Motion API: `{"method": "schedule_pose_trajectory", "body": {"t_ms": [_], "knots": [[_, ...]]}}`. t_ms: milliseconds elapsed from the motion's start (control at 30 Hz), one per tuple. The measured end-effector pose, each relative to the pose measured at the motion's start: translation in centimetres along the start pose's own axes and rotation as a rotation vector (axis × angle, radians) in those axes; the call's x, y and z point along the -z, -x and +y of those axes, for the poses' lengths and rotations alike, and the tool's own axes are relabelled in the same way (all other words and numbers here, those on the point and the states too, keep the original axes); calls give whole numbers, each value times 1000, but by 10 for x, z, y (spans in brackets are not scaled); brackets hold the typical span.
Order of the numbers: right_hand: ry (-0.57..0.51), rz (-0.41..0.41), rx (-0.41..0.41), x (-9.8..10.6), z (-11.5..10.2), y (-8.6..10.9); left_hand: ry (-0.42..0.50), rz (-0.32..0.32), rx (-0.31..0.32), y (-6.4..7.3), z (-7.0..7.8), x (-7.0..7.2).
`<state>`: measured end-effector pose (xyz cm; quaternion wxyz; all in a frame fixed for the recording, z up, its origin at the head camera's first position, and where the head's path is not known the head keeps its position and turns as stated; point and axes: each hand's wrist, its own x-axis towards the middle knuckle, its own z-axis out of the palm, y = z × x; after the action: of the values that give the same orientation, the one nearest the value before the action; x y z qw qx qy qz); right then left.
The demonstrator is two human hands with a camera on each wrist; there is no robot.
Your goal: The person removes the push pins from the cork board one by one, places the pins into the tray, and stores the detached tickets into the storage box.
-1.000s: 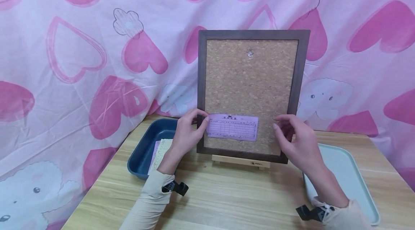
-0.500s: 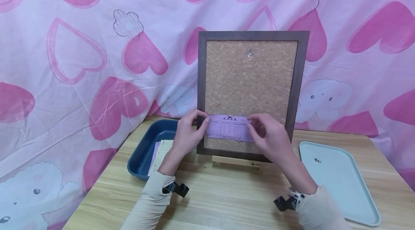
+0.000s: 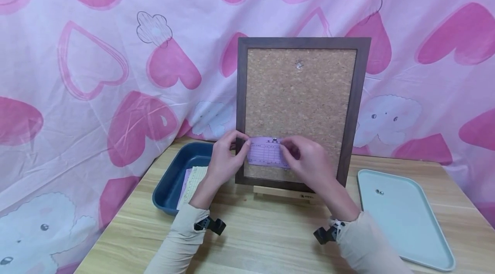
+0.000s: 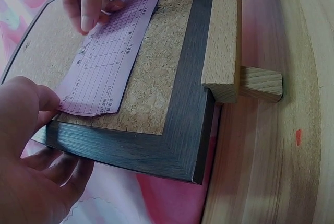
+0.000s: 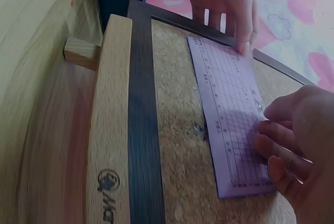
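Observation:
A corkboard [image 3: 299,106] in a dark frame leans upright on a small wooden stand [image 3: 288,193]. Low on the cork lies a purple printed form slip [image 3: 264,152], held by a metal pushpin [image 3: 275,139] at its top edge. My left hand [image 3: 224,153] pinches the slip's left edge between thumb and finger, while its other fingers reach behind the frame, as the left wrist view shows. My right hand [image 3: 311,160] is at the slip just right of the pushpin, covering its right part. Its fingers [image 5: 279,140] are loosely bent against the paper; nothing shows between them.
On the left stands a dark blue tray [image 3: 164,194] with yellow-green and purple slips [image 3: 193,181] in it. A pale green tray [image 3: 410,222] with small metal pins [image 3: 380,192] lies on the right. A heart-patterned cloth [image 3: 93,136] hangs behind the wooden table [image 3: 263,239].
My right hand has moved left from the right side of the corkboard onto the slip, stopping near the pushpin. The pins on the right tray have come into sight. My left hand stays put.

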<state>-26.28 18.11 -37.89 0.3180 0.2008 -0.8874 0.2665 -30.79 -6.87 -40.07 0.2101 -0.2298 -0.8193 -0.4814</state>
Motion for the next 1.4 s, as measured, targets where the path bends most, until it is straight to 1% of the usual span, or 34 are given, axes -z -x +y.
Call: {"method": "schedule_pose_trajectory", "body": {"t_ms": [133,233,500,800,1100,1400], "knots": [[20,9,-13,-6,-4,-4,0,6,-8,0,-1,0],[26,30,-35,-11,-6,-6,2,7,-11,-1,-2,-1],[19,129,-94,-20,-9,-8,11,4,-19,-1,-3,-2],[1,198,-136,-27,-14,-5,16,7,-20,-1,-2,-2],[-25,226,-146,-31,-17,-5,12,2,-11,-1,-2,-2],[-27,226,-144,-32,-17,-5,13,3,-7,0,-2,-2]]}}
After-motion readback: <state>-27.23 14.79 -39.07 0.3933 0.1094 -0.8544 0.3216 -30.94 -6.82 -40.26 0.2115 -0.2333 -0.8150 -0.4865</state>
